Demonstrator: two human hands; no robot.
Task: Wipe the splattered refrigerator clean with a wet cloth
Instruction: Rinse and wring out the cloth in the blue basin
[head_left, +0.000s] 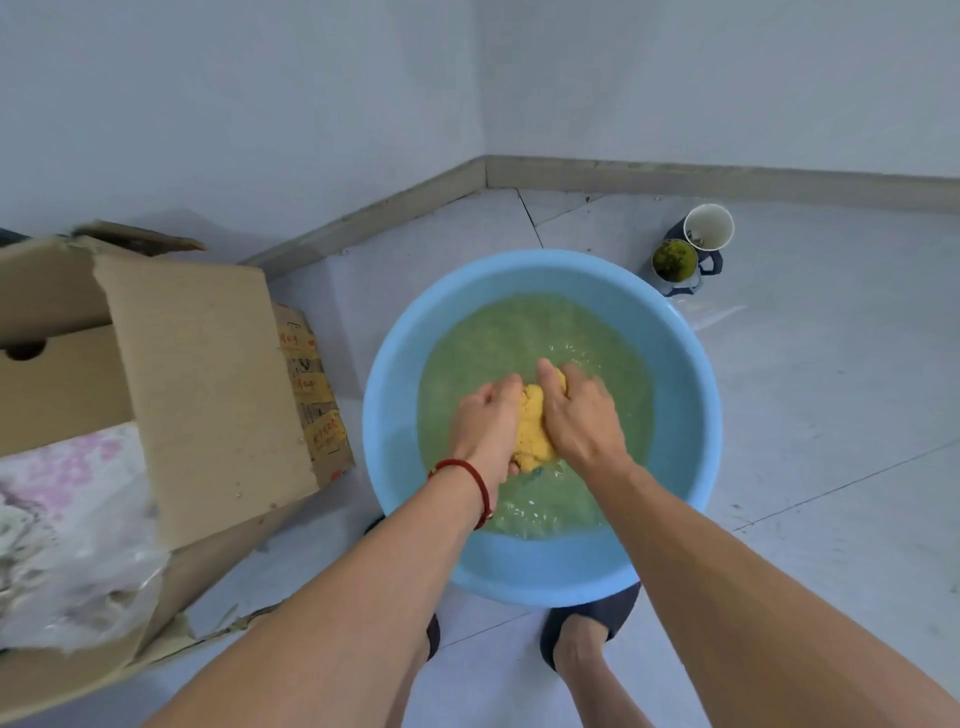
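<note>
A yellow cloth (531, 431) is bunched up between both my hands, just above the water. My left hand (485, 421), with a red string bracelet at the wrist, grips its left side. My right hand (582, 415) grips its right side, fingers curled over the top. Below them sits a round light-blue basin (691, 395) on the floor, holding greenish, rippling water. No refrigerator is in view.
An open cardboard box (197, 374) with plastic-wrapped contents stands on the floor to the left of the basin. Two cups (691, 249), one white and empty, one with green contents, stand behind the basin at the right. My feet in dark slippers are just below the basin.
</note>
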